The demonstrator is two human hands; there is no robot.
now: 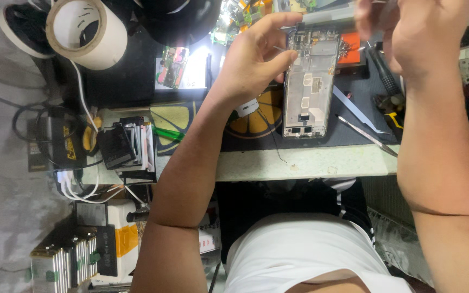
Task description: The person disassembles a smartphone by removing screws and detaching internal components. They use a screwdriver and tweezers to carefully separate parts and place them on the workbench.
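The left hand (253, 59) grips the opened phone (310, 81) at its upper left edge: the thumb presses the side of the frame and the index finger curls over the top corner. The phone lies back-open on a dark work mat (299, 135), its inner metal frame and small parts exposed. The right hand (413, 32) hovers above the phone's upper right corner; it is blurred, the fingers are bunched narrowly together, and whether they pinch anything cannot be told. Just right of the phone lie a dark-handled screwdriver (381, 70), a flat metal blade (356, 108) and a thin metal pick (367, 135). An orange pad (351, 46) lies touching the phone's right edge. The mat rests on a pale workbench (299, 163), whose front edge runs above the person's lap. To the left lie a small circuit board (173, 65), a stack of phone parts (131, 146), a roll of white tape (88, 32) and tangled cables (77, 184). Lower left, a row of flat batteries (61, 260) stands on edge, well apart from the hands. The top of the bench is cut off by the frame; objects there are too cluttered to identify.
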